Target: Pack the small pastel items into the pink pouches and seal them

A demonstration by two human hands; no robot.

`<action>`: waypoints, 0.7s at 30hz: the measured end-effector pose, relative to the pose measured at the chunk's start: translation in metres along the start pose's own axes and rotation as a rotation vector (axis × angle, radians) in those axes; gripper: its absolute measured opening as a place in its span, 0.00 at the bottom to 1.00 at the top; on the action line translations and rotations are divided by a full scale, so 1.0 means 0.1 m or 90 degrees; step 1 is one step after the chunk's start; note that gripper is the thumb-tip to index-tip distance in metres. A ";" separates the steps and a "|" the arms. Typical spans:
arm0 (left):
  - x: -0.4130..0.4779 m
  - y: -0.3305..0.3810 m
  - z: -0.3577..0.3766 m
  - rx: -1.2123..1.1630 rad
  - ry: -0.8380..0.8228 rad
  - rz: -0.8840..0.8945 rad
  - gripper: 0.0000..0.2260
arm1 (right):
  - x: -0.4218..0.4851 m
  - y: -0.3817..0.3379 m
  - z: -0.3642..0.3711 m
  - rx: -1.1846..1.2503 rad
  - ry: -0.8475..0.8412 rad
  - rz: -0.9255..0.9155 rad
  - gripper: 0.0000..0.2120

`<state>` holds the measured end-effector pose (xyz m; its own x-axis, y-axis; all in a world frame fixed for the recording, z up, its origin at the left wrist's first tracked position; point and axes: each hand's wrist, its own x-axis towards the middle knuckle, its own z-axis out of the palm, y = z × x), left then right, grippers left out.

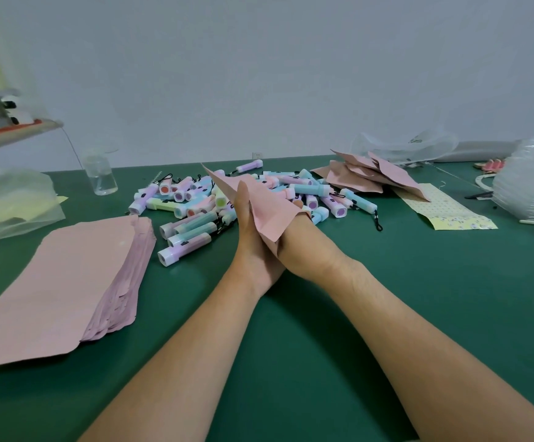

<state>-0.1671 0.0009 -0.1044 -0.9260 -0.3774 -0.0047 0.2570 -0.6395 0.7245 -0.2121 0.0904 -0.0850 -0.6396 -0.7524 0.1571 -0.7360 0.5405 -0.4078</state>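
A flat pink pouch (267, 207) stands tilted between my two hands at the middle of the green table (307, 339). My left hand (248, 237) holds it from the left, the thumb lying straight along its face. My right hand (294, 237) is mostly hidden by the pouch; only the wrist and a fingertip show. Just behind the hands lies a heap of small pastel flashlights (195, 199) with black cords. A thick stack of empty pink pouches (68, 275) lies at the left.
Several pink pouches (364, 177) are piled at the back right, beside a yellow patterned strip (444, 208). Clear plastic bags (530, 183) sit at the far right, a clear bottle (101, 177) and a plastic bag (7, 202) at the left.
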 end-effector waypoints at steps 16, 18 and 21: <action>-0.06 -0.01 -0.02 -0.091 -0.009 0.033 0.24 | 0.03 0.01 0.09 -0.055 -0.105 -0.015 0.14; -0.07 -0.03 0.01 -0.100 -0.021 0.028 0.27 | 0.07 0.03 0.14 0.035 -0.021 -0.057 0.09; -0.09 -0.07 0.09 -0.097 -0.022 0.010 0.34 | 0.06 0.04 0.15 0.042 -0.017 -0.044 0.30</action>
<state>-0.1633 0.0146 -0.1036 -0.9297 -0.3671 0.0310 0.3081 -0.7288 0.6115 -0.2158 0.0825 -0.0992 -0.5815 -0.7971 0.1627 -0.7610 0.4623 -0.4551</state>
